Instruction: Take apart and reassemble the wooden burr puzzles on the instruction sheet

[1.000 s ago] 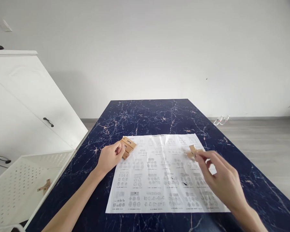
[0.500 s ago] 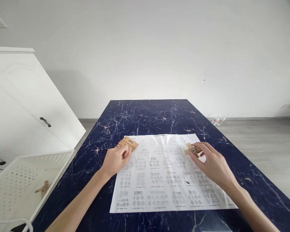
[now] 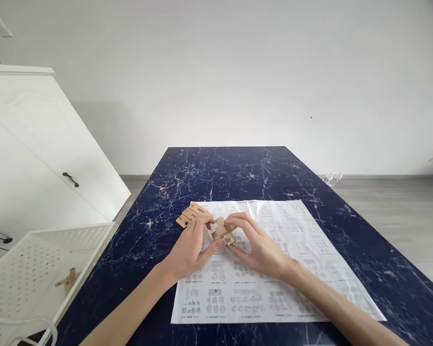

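Observation:
Between my two hands is a small interlocking wooden puzzle (image 3: 223, 229), light in colour and cross-shaped, above the printed sheet. My left hand (image 3: 191, 245) pinches its left side with thumb and fingers. From the other side my right hand (image 3: 263, 245) grips it, fingertips at the top and thumb below. Just behind my left hand lie several flat wooden pieces (image 3: 199, 209) with slots and dark numbers, at the sheet's top left corner. The white instruction sheet (image 3: 296, 288), covered in small diagrams, lies creased under both hands.
A dark blue marbled table (image 3: 231, 173) carries the sheet. To the left stands a white perforated bin (image 3: 18, 269) with a wooden cross-shaped piece (image 3: 68, 281) and a white cable (image 3: 29, 321). A white cabinet (image 3: 39, 144) is behind it.
My right hand has carried the wooden puzzle left to the middle of the sheet. My left hand has let go of the flat numbered pieces and taken hold of the puzzle too.

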Motion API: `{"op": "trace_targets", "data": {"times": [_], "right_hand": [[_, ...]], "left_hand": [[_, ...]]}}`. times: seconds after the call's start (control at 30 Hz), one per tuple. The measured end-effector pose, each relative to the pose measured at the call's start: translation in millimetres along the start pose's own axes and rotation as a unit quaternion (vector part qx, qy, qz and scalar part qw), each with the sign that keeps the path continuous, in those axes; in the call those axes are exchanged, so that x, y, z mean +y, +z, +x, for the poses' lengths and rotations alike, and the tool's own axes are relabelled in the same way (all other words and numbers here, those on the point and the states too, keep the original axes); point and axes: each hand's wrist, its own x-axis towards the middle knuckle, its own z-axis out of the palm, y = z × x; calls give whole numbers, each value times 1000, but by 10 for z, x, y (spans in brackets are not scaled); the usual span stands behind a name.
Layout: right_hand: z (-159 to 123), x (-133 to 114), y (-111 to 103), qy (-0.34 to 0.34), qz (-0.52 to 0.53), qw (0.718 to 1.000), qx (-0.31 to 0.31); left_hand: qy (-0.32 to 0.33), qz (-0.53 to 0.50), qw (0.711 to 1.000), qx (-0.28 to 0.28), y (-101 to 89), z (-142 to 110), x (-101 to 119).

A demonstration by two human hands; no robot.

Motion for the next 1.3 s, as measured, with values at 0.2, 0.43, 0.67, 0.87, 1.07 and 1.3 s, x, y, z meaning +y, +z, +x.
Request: {"op": "trace_targets", "data": {"times": [0.2,0.43,0.67,0.87,1.07,1.3], "right_hand": [[-108,-4,29,-6,31,1000,2],[-108,-97,79,-32,27,999,12],[-137,28,193,32,30,996,73],[-112,47,126,124,84,989,23],[-72,-1,77,111,90,989,-39],[-92,-5,109,112,65,991,-22]], "left_hand": [[-65,-156,985,-41,47,-16,30],[-65,-268,956,-96,51,68,219],[-123,-213,969,33,106,56,208],[-74,-204,975,50,97,57,210],[-34,-160,986,3,108,-11,174],[-32,-138,990,-12,104,-26,165]]}}
